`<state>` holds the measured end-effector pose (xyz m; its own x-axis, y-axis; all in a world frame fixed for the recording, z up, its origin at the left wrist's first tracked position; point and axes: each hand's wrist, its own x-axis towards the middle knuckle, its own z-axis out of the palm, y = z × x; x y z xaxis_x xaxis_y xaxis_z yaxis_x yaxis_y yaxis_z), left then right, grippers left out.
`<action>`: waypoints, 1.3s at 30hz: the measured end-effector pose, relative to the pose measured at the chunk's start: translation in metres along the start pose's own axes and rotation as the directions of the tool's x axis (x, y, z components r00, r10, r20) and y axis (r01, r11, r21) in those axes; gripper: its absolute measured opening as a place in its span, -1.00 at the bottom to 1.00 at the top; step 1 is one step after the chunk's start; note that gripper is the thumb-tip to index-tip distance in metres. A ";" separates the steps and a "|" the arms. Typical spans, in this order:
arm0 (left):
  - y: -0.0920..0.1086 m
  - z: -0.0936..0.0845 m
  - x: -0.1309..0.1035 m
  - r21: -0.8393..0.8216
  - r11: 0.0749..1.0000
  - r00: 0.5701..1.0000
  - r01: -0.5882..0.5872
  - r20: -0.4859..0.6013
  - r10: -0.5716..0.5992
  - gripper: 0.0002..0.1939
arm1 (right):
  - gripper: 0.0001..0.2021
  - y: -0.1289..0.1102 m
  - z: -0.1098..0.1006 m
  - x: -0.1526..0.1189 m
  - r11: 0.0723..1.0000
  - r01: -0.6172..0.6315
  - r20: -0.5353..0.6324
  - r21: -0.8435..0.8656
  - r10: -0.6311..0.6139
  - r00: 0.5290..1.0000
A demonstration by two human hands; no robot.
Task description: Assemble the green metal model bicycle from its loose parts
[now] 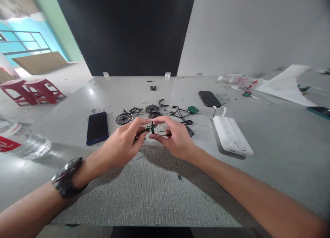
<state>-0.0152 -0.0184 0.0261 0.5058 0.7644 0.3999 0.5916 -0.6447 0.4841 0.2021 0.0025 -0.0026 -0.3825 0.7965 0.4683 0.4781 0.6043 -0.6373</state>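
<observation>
My left hand (129, 136) and my right hand (175, 134) meet over the middle of the table, fingers closed around a small dark green part (152, 127). Between my left thumb and fingers runs a thin dark piece that joins or touches the green part; its kind is not clear. A thin dark rod also shows under my right fingers. Just beyond lie model bicycle pieces: a spoked wheel (123, 118) at the left, another wheel (152, 108) in the middle, a black frame (180, 113) and handlebars (163, 103).
A blue-edged phone (97, 128) and a water bottle (23, 141) are on the left. To the right are a white power bank (232, 134), a black phone (209, 98) and plastic wrapping (239, 80). A black panel (126, 31) stands behind the table.
</observation>
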 end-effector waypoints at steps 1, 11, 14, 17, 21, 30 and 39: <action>0.000 0.000 0.000 -0.027 0.999 1.000 0.020 0.004 -0.020 -0.69 | -0.58 0.000 0.000 0.000 1.000 -0.003 0.005 0.006 0.003 1.000; 0.000 -0.004 0.006 -0.221 0.962 0.987 0.159 0.061 -0.149 -0.72 | -0.63 0.007 0.005 0.001 1.000 0.020 0.017 -0.015 -0.019 1.000; 0.000 -0.004 0.006 -0.284 0.937 0.978 0.204 0.087 -0.187 -0.72 | -0.64 0.009 0.005 0.000 0.999 0.019 0.018 -0.027 -0.018 1.000; -0.001 -0.004 0.006 -0.308 0.924 0.974 0.227 0.083 -0.211 -0.70 | -0.65 0.009 0.005 0.000 0.999 0.024 0.028 -0.023 -0.023 0.999; -0.001 -0.003 0.006 -0.321 0.915 0.970 0.244 0.068 -0.234 -0.69 | -0.67 0.009 0.005 0.000 1.000 0.028 0.035 -0.014 -0.028 0.999; -0.001 -0.001 0.006 -0.347 0.904 0.968 0.251 0.063 -0.245 -0.71 | -0.66 0.009 0.004 0.001 0.999 0.034 0.035 -0.015 -0.033 0.999; -0.002 0.000 0.007 -0.443 0.844 0.952 0.302 0.106 -0.285 -0.70 | -0.65 0.009 0.005 0.001 1.000 -0.003 0.048 -0.009 0.003 0.999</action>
<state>-0.0135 -0.0118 0.0281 0.3795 0.9112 0.1600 0.3739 -0.3093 0.8744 0.2021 0.0088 -0.0114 -0.4182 0.7967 0.4363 0.4864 0.6020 -0.6332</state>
